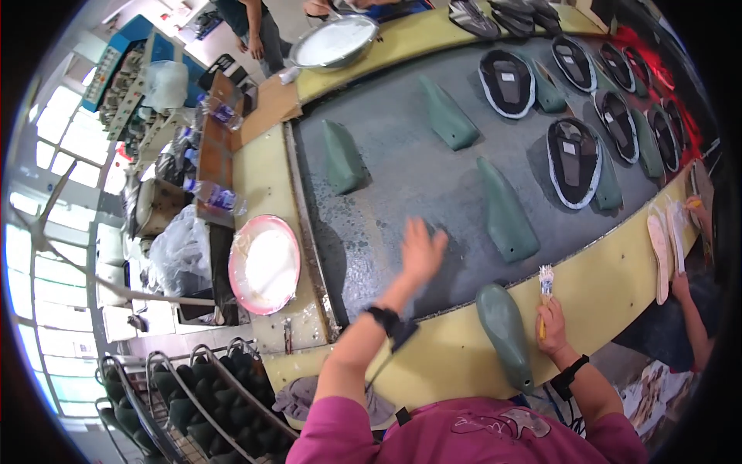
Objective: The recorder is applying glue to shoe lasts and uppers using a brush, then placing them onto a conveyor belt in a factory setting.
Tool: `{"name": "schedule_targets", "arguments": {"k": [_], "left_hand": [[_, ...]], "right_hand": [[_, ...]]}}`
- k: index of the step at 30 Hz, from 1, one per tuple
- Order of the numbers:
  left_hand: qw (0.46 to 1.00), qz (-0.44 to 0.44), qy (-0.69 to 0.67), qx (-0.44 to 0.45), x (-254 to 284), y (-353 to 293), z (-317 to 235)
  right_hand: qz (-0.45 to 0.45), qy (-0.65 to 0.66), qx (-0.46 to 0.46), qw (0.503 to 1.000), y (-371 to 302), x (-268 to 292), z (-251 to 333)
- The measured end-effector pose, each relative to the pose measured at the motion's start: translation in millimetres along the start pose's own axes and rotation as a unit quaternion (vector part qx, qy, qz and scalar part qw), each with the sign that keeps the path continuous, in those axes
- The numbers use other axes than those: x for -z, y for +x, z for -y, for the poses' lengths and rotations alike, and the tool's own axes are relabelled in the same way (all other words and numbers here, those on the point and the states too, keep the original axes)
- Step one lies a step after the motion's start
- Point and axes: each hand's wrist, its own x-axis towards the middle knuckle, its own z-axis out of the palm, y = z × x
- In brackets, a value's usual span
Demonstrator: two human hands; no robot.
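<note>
My left hand (422,251) reaches out over the grey belt (386,224) with its fingers stretched and nothing in them. Beyond its fingertips and to the right lies a green shoe last (506,213). My right hand (551,329) grips a brush (546,286) by its yellow handle, the whitish bristles pointing up and away from me. Just left of that hand another green shoe last (502,329) rests on the yellow ledge in front of me. Two more lasts, a left one (342,158) and a farther one (450,114), lie on the belt.
A pink basin of white paste (233,271) stands on the left ledge; a metal bowl of white paste (297,58) stands at the far side. Several dark shoe uppers (573,166) sit at the right. A rack of lasts (166,371) is lower left. Other people work at the far side and right.
</note>
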Motion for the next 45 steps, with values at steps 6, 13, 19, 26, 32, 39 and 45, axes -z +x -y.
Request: {"name": "schedule_targets", "arguments": {"k": [6, 13, 19, 26, 32, 39, 45], "left_hand": [[0.973, 0.22, -0.058, 0.039, -23.8, -180.5, -130.3], [0.979, 0.177, -0.082, 0.058, -60.2, -216.3, -133.6], [0.958, 0.12, -0.247, -0.086, -47.7, -229.1, -48.2], [0.988, 0.033, -0.008, 0.148, -34.7, -233.9, -96.0], [0.923, 0.044, -0.365, 0.112, 3.2, -236.5, -67.7], [0.89, 0.128, -0.424, 0.109, 52.9, -241.6, -66.8], [0.88, 0.119, -0.449, 0.101, 77.7, -235.6, -71.6]], "right_hand": [[-0.004, -0.005, 0.011, 1.0, -6.8, -4.9, -11.7], [-0.02, 0.053, 0.042, 0.997, 2.1, -24.2, -22.8], [0.005, 0.103, 0.043, 0.994, 0.6, -20.7, -23.2], [-0.005, 0.156, 0.017, 0.988, -16.9, -40.8, -67.1], [-0.016, 0.362, -0.029, 0.931, 52.5, 22.2, 26.3], [0.011, 0.496, -0.069, 0.866, 86.7, 76.2, 92.2], [0.05, 0.582, -0.127, 0.801, 109.6, 39.2, 129.7]]}}
